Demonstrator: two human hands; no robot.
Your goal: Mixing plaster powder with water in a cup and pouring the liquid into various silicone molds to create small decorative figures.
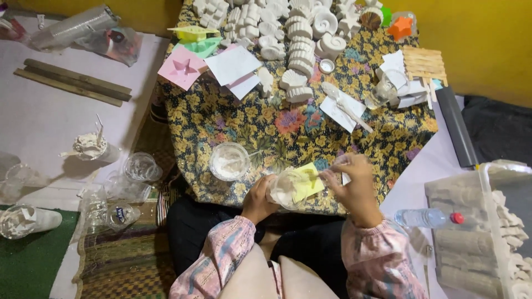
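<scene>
The left hand (pixel 258 200) wraps around a clear plastic cup (pixel 285 189) holding white paste, tilted above the person's lap at the edge of the yellow floral cloth (pixel 288 130); the right hand (pixel 354 185) pinches a thin stick whose tip enters the cup, beside a yellow mould piece (pixel 307 181) touching the cup's rim; another clear cup of white powder (pixel 229 161) stands just left; white plaster shell casts (pixel 302 52) lie well beyond.
</scene>
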